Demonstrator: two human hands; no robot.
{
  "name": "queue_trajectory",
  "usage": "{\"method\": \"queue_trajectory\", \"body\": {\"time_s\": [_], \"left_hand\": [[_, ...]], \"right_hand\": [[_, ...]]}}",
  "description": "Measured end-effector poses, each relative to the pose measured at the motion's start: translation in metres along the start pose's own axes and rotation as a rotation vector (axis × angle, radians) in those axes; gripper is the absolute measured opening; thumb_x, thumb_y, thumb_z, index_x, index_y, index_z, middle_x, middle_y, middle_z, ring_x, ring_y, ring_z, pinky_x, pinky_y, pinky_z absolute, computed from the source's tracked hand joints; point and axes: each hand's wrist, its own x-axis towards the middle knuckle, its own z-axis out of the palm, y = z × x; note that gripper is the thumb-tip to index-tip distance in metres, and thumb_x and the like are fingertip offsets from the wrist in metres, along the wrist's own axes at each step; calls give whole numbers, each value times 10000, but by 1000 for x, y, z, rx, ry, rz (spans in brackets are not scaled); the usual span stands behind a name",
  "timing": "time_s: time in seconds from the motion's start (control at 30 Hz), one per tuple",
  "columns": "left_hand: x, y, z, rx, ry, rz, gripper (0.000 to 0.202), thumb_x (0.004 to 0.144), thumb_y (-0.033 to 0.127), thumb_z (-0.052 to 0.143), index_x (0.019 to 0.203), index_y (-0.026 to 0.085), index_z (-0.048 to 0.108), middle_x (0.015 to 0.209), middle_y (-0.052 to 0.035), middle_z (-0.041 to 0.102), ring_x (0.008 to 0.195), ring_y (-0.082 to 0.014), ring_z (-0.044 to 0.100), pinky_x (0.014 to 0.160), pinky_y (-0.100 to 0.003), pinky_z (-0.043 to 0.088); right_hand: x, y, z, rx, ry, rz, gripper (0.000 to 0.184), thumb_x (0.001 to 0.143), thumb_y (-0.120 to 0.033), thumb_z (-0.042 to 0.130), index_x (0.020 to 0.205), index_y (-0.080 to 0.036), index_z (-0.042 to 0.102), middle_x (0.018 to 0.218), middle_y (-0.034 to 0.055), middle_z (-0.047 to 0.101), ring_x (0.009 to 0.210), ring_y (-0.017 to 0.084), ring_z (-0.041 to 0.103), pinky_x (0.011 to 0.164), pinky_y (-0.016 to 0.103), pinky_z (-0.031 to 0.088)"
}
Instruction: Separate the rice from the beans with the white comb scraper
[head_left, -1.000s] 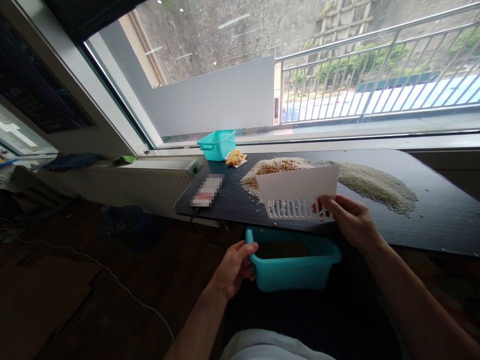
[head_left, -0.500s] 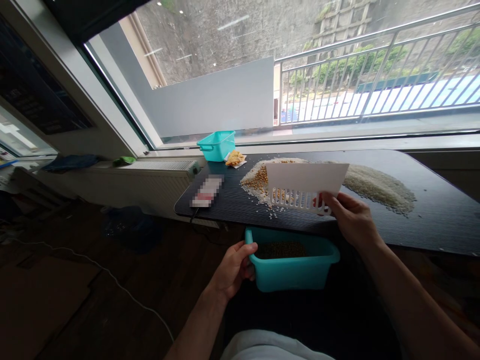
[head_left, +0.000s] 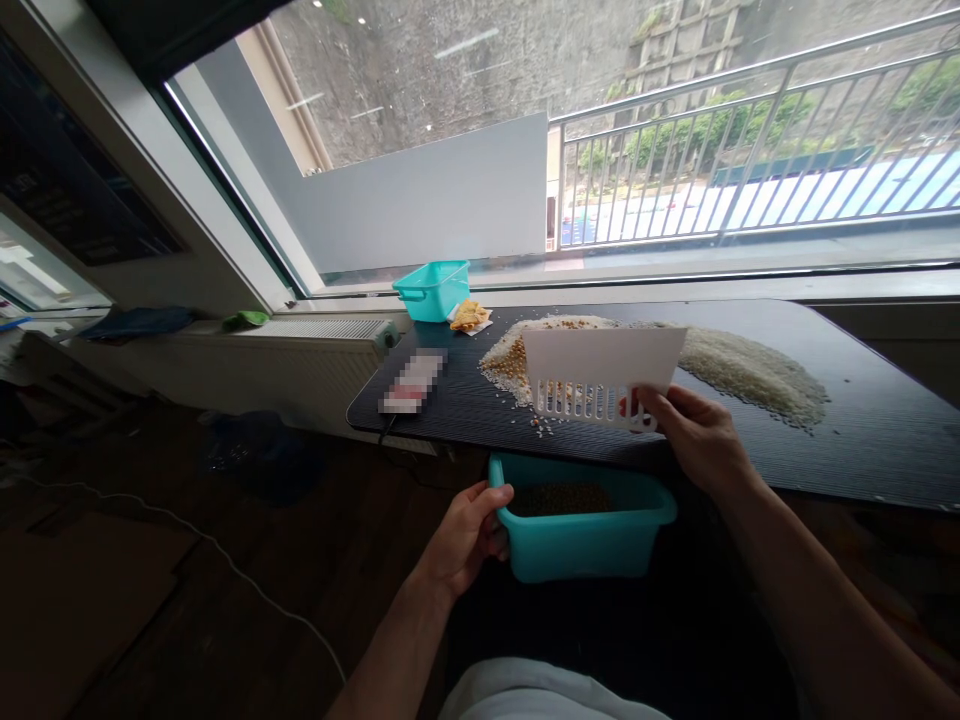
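Note:
My left hand (head_left: 466, 537) is closed on the left rim of a teal plastic tub (head_left: 585, 542) held just below the front edge of the black table (head_left: 862, 440). Dark brownish grains lie inside the tub. My right hand (head_left: 694, 440) grips a white slotted plastic scraper (head_left: 600, 375), tilted, its comb edge down on the table in front of a heap of white rice mixed with yellow-brown grains (head_left: 517, 355). A few loose grains lie by the comb edge.
A longer heap of plain rice (head_left: 750, 370) stretches to the right. At the back left stand a second teal tub (head_left: 433, 290) and a yellowish wrapper (head_left: 470, 316). A blurred flat object (head_left: 412, 382) lies near the table's left end. A white radiator (head_left: 300, 350) and window are behind.
The scraper first moved away from the front edge, back and right into the mixed heap, then slid a little left and towards me. My left hand and the tub stayed put.

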Motion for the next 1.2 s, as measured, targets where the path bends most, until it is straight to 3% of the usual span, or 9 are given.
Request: {"method": "queue_trajectory", "body": {"time_s": [0.23, 0.5, 0.7, 1.2], "left_hand": [[0, -1, 0, -8, 1, -8, 545, 534, 495, 899, 581, 212, 435, 426, 121, 356, 356, -48, 349, 379, -202, 331], [-1, 0, 0, -3, 8, -12, 553, 535, 492, 898, 583, 214, 423, 431, 121, 349, 361, -46, 348, 384, -198, 327], [-2, 2, 1, 0, 12, -2, 547, 535, 489, 897, 582, 214, 427, 427, 122, 346, 358, -47, 348, 384, -201, 330], [-1, 5, -17, 5, 104, 51, 570, 530, 479, 908, 592, 216, 406, 430, 128, 352, 357, -41, 338, 390, -194, 312]], "right_hand": [[-3, -7, 5, -69, -39, -18, 343, 611, -562, 834, 727, -244, 779, 646, -13, 720, 659, 190, 667, 608, 293, 562], [-2, -4, 2, -18, -57, 2, 380, 639, -593, 817, 771, -237, 794, 657, -12, 721, 596, 159, 624, 558, 274, 529], [-2, -5, 16, -2, -101, 4, 365, 654, -590, 804, 752, -239, 795, 699, 0, 745, 595, 158, 617, 554, 273, 519], [-3, -4, 31, -88, -185, -77, 354, 674, -575, 782, 704, -222, 786, 701, 2, 751, 634, 164, 649, 611, 267, 541]]}}
